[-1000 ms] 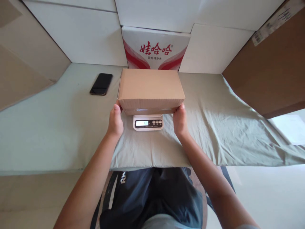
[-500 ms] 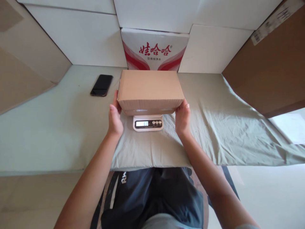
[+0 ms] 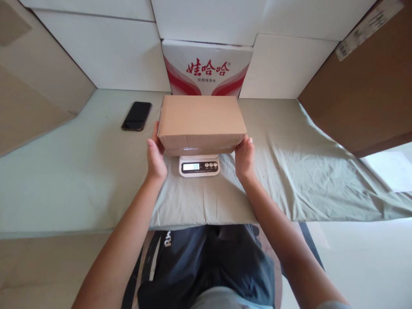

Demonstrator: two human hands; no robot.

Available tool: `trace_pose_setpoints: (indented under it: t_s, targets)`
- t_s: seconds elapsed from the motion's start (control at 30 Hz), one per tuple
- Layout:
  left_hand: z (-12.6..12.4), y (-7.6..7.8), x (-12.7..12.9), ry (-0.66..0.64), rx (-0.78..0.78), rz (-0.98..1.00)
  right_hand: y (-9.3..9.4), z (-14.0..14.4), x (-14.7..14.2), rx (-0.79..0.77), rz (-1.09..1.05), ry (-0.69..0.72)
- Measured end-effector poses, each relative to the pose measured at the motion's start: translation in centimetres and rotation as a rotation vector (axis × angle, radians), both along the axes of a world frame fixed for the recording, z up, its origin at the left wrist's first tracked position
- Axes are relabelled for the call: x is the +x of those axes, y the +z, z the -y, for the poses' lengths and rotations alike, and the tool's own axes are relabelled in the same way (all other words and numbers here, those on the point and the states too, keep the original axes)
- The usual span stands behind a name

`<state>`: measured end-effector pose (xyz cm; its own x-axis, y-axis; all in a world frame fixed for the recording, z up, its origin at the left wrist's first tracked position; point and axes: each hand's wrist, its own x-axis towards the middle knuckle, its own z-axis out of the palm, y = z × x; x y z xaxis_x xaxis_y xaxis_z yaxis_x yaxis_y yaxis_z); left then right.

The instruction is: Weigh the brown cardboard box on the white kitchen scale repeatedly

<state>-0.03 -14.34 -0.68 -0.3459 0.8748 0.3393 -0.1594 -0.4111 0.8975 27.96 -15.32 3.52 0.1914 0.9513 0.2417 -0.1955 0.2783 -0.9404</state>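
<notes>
A brown cardboard box [image 3: 201,116] sits over a small white digital kitchen scale [image 3: 199,172], covering its platform. My left hand [image 3: 156,159] holds the box at its left side, near the front corner. On the opposite side my right hand [image 3: 244,156] grips the front right corner. The fingers of both hands are partly hidden by the box. The scale's lit display appears to read 55, with several round buttons beside it. Whether the full weight of the box rests on the scale I cannot tell.
A dark phone [image 3: 137,116] lies on the green cloth [image 3: 64,171] left of the box. Behind stands a white and red carton [image 3: 207,64] among white boxes [image 3: 99,47]. Large brown cartons flank the table on the left [image 3: 38,81] and right [image 3: 363,94].
The number on the scale's display has dropped from about 63 to about 55. Both hands keep their hold on the box, and the view has shifted very slightly.
</notes>
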Motion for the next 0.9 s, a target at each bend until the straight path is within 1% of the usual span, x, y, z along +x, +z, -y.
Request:
trace_pose_setpoints:
  t_s: [0.13, 0.3, 0.43, 0.53, 0.67, 0.8, 0.9]
  targets:
    - [0.03, 0.29, -0.13, 0.010, -0.011, -0.006, -0.02, 0.02, -0.09, 0.009, 0.043, 0.015]
    - [0.01, 0.35, -0.68, 0.027, -0.008, -0.017, -0.05, -0.02, -0.13, 0.004, 0.004, -0.008]
    - [0.23, 0.76, -0.39, 0.003, -0.013, 0.001, -0.01, -0.02, -0.09, 0.004, 0.022, 0.008]
    - [0.38, 0.98, -0.07, 0.015, -0.011, -0.034, 0.06, 0.04, -0.02, 0.016, 0.039, 0.017]
    - [0.27, 0.64, -0.03, 0.026, 0.005, -0.090, -0.05, 0.04, -0.02, 0.025, 0.057, 0.023]
    - [0.11, 0.25, -0.15, 0.064, 0.009, -0.101, -0.40, 0.02, -0.17, 0.040, -0.022, 0.006]
    - [0.09, 0.23, -0.27, 0.059, 0.006, -0.090, -0.57, 0.04, -0.18, 0.048, -0.050, 0.010]
